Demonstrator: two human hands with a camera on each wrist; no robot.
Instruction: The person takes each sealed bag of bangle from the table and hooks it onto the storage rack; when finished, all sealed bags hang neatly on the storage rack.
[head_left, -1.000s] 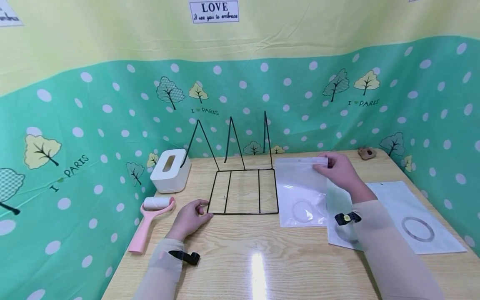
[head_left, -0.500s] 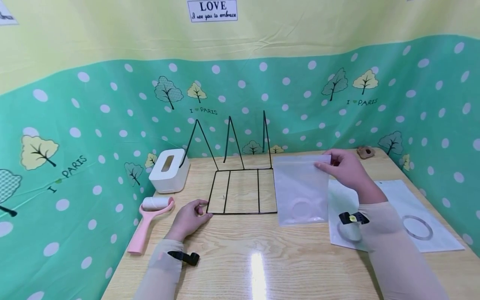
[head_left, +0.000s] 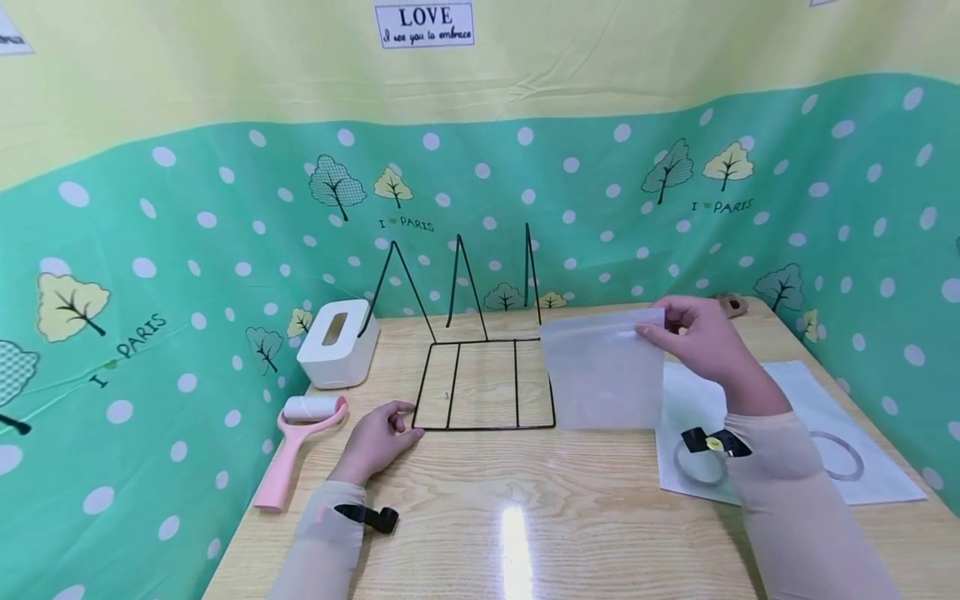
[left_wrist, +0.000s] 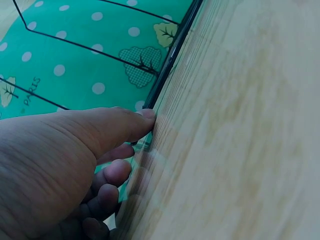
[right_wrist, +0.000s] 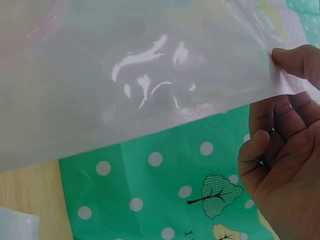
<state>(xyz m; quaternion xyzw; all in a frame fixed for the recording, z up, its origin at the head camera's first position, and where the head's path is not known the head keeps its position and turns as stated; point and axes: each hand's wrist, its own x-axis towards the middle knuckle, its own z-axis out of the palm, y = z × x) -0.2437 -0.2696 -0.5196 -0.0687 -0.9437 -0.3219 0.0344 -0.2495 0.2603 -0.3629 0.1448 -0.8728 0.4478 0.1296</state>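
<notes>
Behind the middle of the tabletop [head_left: 450,533], toward its back edge: wire rack [head_left: 487,341], three peaked uprights at the rear. Left hand [head_left: 375,440] has thumb and forefinger closed on its near left corner, presumably to steady so light a frame. Right hand [head_left: 701,337] pinches a frosted bag [head_left: 603,375] by its top right corner at the rack's right end; likely leaves the face unobstructed. Bottom touching wood? Can't tell. Flat pouches [head_left: 795,392] near the right edge, probably for easy reach.
</notes>
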